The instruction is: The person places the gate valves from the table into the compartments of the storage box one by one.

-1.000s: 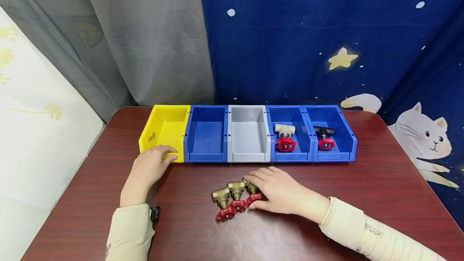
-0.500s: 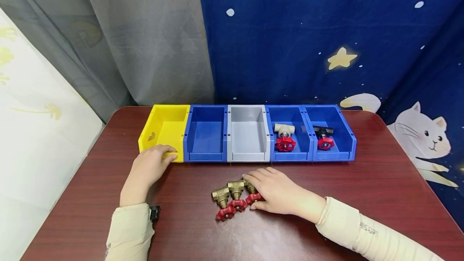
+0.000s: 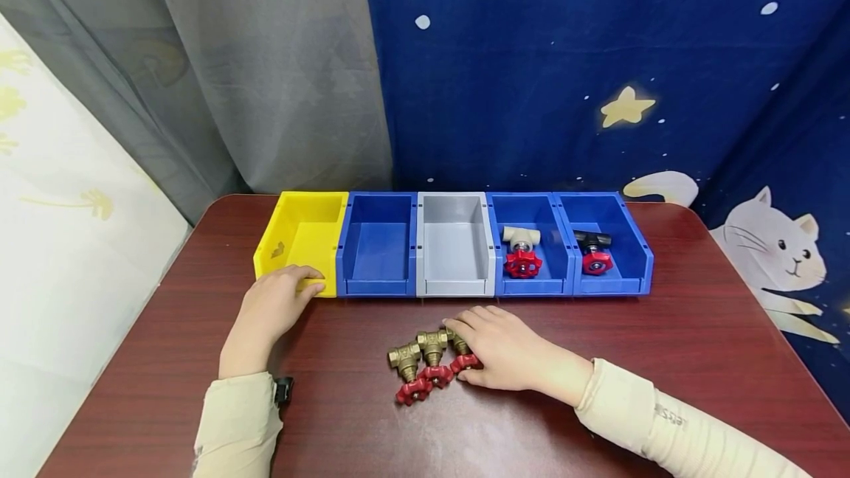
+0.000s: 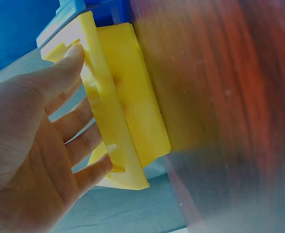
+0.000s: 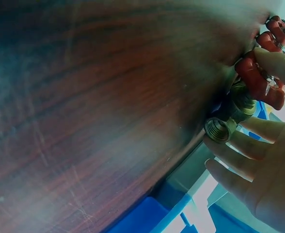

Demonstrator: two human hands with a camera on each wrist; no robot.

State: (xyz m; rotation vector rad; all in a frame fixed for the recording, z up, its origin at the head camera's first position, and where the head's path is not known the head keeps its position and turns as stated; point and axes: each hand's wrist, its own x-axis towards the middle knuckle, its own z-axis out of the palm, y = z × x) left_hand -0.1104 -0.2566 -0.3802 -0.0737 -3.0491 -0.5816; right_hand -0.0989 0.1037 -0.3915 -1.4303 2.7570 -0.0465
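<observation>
Three brass gate valves with red handwheels lie side by side on the table, the left valve (image 3: 406, 361) and middle valve (image 3: 433, 349) in plain sight. My right hand (image 3: 508, 351) is on the rightmost valve (image 5: 237, 104), partly covering it in the head view. In the right wrist view my thumb lies on its red handwheel (image 5: 256, 80) and my fingers reach behind its threaded brass body. My left hand (image 3: 277, 307) holds the front lip of the yellow bin (image 3: 312, 242), fingers over the edge and thumb against it, as the left wrist view shows.
To the right of the yellow bin stand a blue bin (image 3: 378, 288), a grey bin (image 3: 454, 288) and two more blue bins. One holds a cream valve (image 3: 522, 251), the last a black valve (image 3: 595, 251), both with red handwheels. Curtains (image 3: 531, 80) hang behind the table.
My right hand stays on the rightmost valve while its wrist and sleeve shift slightly left. The left hand and the bins hold their places.
</observation>
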